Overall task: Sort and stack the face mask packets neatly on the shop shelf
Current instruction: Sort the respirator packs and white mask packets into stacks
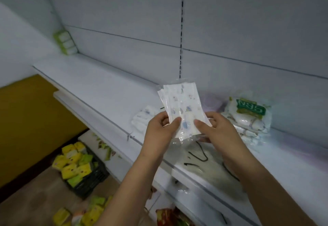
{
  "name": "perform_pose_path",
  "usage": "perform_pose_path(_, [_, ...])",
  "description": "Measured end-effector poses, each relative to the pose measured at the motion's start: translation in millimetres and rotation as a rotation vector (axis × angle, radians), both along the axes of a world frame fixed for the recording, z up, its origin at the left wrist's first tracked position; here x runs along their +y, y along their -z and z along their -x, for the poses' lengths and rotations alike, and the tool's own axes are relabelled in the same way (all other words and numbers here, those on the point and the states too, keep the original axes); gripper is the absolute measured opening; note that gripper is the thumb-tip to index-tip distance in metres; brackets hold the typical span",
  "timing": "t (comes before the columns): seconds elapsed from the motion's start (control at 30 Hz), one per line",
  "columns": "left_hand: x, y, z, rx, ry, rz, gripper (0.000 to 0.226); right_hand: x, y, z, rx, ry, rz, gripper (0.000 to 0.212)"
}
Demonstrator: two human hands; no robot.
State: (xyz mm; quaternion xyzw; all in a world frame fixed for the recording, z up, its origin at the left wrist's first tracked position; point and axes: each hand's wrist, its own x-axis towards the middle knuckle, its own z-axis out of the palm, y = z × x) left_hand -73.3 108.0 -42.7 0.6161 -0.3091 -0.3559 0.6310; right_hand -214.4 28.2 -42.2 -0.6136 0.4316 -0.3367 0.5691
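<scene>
Two hands hold one clear packet of patterned face masks [182, 108] upright above the white shelf [106, 90]: the left hand [160, 128] pinches its lower left edge and the right hand [215, 129] pinches its lower right edge, thumbs on the front. Behind it on the shelf lie a small white mask bundle [142, 117] to the left and a bulky green-labelled pack [248, 117] to the right, while yellow and green packets fill a dark crate [88, 181] on the floor
</scene>
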Motion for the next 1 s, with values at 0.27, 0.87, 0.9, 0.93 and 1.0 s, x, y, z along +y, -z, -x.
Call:
perform_pose_path(0.27, [-10.8,9.2,-140.6,0.113,-0.148,-0.020,0.034,-23.5,9.0,-84.8,0.262,-0.152,0.218,0.019])
perform_pose_path(0.87, [-56.0,2.9,-20.3,-0.736,0.196,0.209,0.037,-67.4,-58.7,-14.6,0.742,0.405,0.803,0.051])
perform_pose_path(0.9, [-57.6,3.3,12.6,-0.695,0.314,0.238,0.037,-67.2,-73.1,8.1,0.744,0.501,0.837,0.052])
perform_pose_path(0.93, [-57.7,6.8,44.8,-0.644,0.426,0.261,0.037,-64.5,-84.3,32.0,0.753,0.582,0.862,0.053])
perform_pose_path(1.0, [-51.6,17.5,104.3,-0.531,0.626,0.261,0.036,-52.2,-95.6,83.7,0.798,0.689,0.849,0.052])
